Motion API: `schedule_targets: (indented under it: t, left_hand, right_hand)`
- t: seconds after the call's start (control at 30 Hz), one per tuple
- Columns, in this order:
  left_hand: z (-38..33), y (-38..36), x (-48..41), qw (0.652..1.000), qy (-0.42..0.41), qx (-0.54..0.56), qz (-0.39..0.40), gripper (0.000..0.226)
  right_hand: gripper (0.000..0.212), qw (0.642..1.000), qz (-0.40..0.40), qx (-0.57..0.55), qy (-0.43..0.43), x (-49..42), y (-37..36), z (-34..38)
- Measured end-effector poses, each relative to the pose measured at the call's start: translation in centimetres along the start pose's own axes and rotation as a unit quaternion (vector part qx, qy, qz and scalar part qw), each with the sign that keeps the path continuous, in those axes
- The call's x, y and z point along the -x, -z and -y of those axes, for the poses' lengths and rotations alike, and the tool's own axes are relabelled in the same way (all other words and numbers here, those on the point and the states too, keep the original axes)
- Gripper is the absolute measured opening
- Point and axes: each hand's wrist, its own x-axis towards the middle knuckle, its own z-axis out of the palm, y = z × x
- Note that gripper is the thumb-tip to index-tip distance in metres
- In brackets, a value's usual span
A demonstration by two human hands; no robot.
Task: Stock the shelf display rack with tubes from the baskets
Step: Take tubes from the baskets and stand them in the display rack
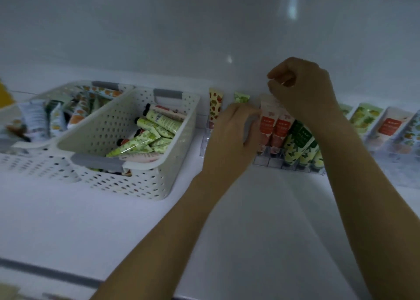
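White: glossy worktop, bare wall.
Left of rack: two baskets holding tubes.
Hands: left hand, right hand curled at rack; grip cannot tell.

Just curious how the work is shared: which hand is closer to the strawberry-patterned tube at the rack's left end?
Left. The left hand is just right of the strawberry-patterned tube, slightly nearer the camera; the right hand is farther right, over the red-labelled tubes.
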Motion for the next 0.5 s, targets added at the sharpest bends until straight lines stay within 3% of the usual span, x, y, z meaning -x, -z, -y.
schedule_targets:
  t: [0.1, 0.2, 0.37, 0.5]
  left_hand:
    - [-1.1, 4.3, -1.5, 0.998, -0.026, -0.037, -0.032, 0.016]
    - [-0.4, 9.8, -2.3, 0.996, 0.001, -0.091, 0.026, 0.017]
    - [3.1, 17.3, -3.2, 0.948, 0.137, -0.179, 0.226, 0.015]
    - [5.4, 19.8, -3.0, 0.85, 0.243, -0.156, 0.441, 0.013]
  right_hand:
    - [0.01, 0.997, 0.047, -0.047, 0.042, 0.9, -1.9, 2.6]
    - [0.011, 0.989, 0.115, -0.072, 0.063, 2.2, -3.9, 4.8]
    - [0.008, 0.95, 0.228, -0.157, 0.144, 3.7, -6.1, 8.5]
    - [0.015, 0.9, 0.405, -0.1, 0.129, 2.7, -7.7, 11.1]
